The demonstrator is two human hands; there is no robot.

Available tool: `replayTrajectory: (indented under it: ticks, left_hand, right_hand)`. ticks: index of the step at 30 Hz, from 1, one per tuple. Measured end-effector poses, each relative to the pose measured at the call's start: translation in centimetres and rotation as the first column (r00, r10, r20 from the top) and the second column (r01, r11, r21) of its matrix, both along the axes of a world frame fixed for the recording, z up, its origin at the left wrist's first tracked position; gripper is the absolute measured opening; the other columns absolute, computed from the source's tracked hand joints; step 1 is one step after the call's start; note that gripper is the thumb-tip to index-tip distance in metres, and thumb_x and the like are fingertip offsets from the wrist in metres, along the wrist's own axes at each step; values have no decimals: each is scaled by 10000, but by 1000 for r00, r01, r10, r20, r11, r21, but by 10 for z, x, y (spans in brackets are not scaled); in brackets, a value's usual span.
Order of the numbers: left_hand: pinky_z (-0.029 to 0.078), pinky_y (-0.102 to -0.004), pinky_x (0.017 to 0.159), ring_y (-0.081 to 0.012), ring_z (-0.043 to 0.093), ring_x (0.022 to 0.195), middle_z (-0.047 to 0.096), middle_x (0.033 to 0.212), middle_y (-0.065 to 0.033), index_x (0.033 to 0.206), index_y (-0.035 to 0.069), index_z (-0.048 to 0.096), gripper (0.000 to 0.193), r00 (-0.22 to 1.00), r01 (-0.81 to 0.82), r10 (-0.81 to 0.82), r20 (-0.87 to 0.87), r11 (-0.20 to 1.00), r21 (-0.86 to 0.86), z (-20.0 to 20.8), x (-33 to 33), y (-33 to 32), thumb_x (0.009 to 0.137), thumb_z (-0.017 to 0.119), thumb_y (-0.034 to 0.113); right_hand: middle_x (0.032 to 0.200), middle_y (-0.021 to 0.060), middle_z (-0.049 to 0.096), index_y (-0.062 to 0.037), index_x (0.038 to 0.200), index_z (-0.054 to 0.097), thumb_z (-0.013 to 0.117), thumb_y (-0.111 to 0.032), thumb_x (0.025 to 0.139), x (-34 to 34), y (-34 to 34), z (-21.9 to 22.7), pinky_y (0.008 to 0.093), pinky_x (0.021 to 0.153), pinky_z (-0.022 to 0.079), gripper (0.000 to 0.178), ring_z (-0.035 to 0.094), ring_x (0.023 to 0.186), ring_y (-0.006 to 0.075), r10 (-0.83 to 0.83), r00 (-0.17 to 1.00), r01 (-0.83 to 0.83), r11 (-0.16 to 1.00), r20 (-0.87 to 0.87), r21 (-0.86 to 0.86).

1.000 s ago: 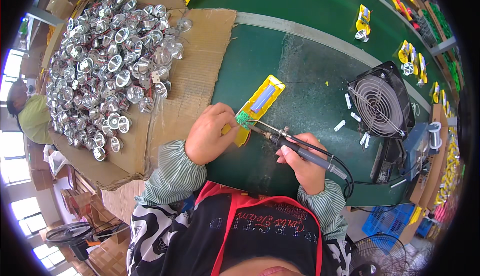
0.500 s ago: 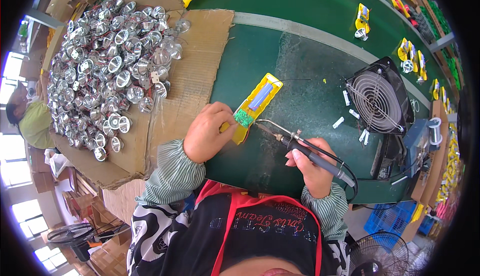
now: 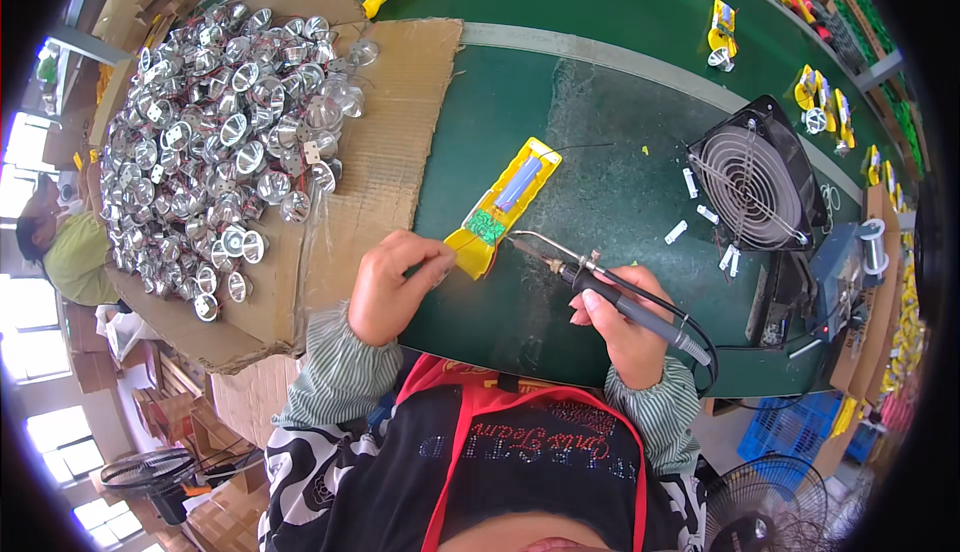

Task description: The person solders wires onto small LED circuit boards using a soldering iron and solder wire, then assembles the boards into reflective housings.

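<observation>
On the green bench a yellow plastic torch housing [image 3: 474,258] lies open at a slant. It holds a blue cylindrical battery [image 3: 518,184] and a green circuit board [image 3: 486,226]; a thin dark wire sticks out from its far end. My left hand [image 3: 392,287] is beside the housing's near left edge, thumb and forefinger pinched together; what they hold is too small to make out. In my right hand [image 3: 632,327] is a soldering iron [image 3: 640,318] with a thin curved metal tube [image 3: 550,243] alongside. The iron's tip is just right of the board, apparently apart from it.
Many silver reflector cups [image 3: 245,157] are heaped on cardboard [image 3: 400,132] to the left. A black fan [image 3: 750,187], small white pieces [image 3: 677,232] and a solder spool [image 3: 873,247] are on the right. More yellow housings [image 3: 722,30] lie beyond the metal rail. A person [image 3: 75,247] is at far left.
My left hand has drawn back left and down from the circuit board, leaving more of the housing's near end in sight. The iron stays close to the board's right side.
</observation>
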State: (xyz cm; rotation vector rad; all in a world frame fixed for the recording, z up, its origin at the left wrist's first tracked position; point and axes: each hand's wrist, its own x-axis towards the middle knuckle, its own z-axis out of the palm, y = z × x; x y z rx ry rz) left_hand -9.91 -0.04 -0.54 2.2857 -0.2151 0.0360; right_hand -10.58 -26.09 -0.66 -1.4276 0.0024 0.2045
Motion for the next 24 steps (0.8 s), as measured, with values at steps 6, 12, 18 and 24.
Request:
replayTrajectory:
  ticks: [6, 12, 18, 24]
  left_hand:
    - [458, -293, 609, -200, 581, 670, 597, 729, -101, 842, 1, 637, 115, 984, -175, 175, -33, 985, 7, -14, 19, -11, 748, 672, 59]
    - [440, -354, 696, -280, 543, 767, 572, 775, -109, 810, 6, 597, 92, 991, -51, 25, 134, 980, 193, -17, 25, -16, 747, 643, 55]
    - [434, -385, 734, -308, 542, 817, 579, 842, -128, 788, 7, 572, 65, 996, 1, -17, 83, 982, 188, -19, 27, -15, 767, 609, 56]
    - [437, -388, 726, -314, 552, 820, 583, 843, -128, 785, 9, 565, 72, 998, -21, 9, 60, 979, 205, -19, 28, -17, 764, 607, 63]
  right_hand:
    - [772, 149, 648, 68, 943, 528, 620, -1, 804, 2, 6, 1, 257, 597, 541, 180, 641, 650, 151, -20, 999, 20, 1000, 25, -2]
    - [769, 131, 654, 65, 942, 534, 629, -5, 799, 7, 14, -6, 257, 590, 539, 185, 645, 653, 146, -7, 1000, 7, 1000, 28, -18]
    - [775, 113, 659, 62, 938, 540, 634, -6, 794, 12, 20, -16, 249, 599, 536, 185, 649, 660, 136, 42, 997, -38, 997, 71, -66]
    - [778, 109, 660, 58, 940, 543, 638, -8, 790, 15, 23, -15, 246, 605, 534, 189, 650, 662, 134, 44, 997, -40, 998, 63, -52]
